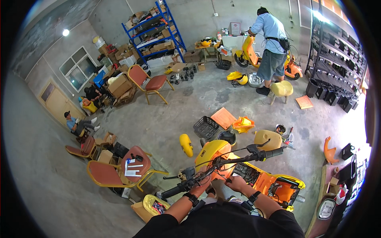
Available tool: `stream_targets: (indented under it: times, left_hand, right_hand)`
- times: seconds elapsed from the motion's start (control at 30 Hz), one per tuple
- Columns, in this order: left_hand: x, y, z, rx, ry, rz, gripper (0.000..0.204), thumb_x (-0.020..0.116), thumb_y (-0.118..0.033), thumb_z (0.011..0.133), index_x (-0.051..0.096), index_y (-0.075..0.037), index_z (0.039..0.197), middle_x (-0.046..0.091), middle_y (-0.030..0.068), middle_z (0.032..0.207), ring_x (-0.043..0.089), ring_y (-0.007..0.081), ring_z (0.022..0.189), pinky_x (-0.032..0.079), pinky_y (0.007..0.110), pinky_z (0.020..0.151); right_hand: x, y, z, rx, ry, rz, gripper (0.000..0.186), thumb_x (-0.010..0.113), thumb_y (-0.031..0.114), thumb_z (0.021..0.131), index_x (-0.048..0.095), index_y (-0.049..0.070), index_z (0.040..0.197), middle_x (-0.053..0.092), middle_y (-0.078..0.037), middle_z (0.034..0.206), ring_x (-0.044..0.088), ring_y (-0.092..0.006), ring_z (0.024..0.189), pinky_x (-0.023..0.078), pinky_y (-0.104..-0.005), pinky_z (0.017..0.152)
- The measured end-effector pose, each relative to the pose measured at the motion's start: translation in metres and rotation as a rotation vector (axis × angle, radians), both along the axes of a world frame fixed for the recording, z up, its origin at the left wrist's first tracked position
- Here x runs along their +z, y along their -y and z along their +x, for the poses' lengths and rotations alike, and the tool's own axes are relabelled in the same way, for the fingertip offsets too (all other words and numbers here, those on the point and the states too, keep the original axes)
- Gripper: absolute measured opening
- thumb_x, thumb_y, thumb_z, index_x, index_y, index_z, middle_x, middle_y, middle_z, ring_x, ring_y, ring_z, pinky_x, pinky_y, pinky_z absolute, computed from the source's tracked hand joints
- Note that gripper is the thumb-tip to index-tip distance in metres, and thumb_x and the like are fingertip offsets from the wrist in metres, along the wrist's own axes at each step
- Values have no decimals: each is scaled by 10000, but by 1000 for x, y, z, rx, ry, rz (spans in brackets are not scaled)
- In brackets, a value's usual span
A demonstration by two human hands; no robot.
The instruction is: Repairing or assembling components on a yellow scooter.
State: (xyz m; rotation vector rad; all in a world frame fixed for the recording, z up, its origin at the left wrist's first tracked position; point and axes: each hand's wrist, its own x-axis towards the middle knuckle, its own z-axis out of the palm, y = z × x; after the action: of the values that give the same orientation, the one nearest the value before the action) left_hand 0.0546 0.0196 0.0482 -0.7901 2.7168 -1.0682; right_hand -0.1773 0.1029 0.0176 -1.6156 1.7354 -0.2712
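Note:
A yellow and orange scooter [213, 150] stands before me, with black handlebars [270, 154], cables and an uncovered body [285, 190] with dark parts inside. My left hand [204, 182] reaches up against the orange front section under the cables and bar, its fingers mostly hidden. My right hand [237, 183] is at the right side of that orange front section, fingers curled on something I cannot make out, just left of the open compartment [246, 172].
A person [270, 47] stands at another scooter [248, 51]; others sit left [73, 123]. Around me lie a black basket [205, 127], orange panel [223, 116], stool [266, 139] and yellow piece [185, 144]. Chairs [99, 174] stand left, a bench [323, 198] right.

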Motion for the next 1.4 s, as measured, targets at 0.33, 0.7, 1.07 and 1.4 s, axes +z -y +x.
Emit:
stream_targets:
  times: [0.33,0.7,1.07,1.4]
  left_hand:
    - [9,1,-5,38,-104,157,265,420,-223,1003,557,-43,1142,610,91,1044,605,203,1034,474,301,897]
    - [11,-1,-6,83,-153,207,245,423,-220,1003,574,-52,1100,621,69,993,619,180,973,481,288,853]
    - [37,-11,-8,257,-351,481,281,409,-253,1015,576,-37,1082,629,81,939,633,172,924,481,279,825]
    - [-26,0,-7,-38,698,-565,188,425,-182,981,557,-74,902,569,51,814,596,178,815,454,332,839]
  right_hand:
    - [-4,0,0,-10,29,-22,502,572,530,889,683,53,998,700,-210,938,667,-396,910,529,-467,812]
    - [-8,-2,0,-29,7,-32,506,573,528,881,684,43,972,696,-219,909,665,-404,893,528,-477,797]
    - [-6,-1,0,-21,-6,-18,508,592,524,869,696,43,996,704,-212,920,672,-388,904,530,-468,812]
    - [8,-3,-1,-35,6,-40,547,606,541,861,674,6,951,674,-263,855,656,-421,864,513,-475,794]
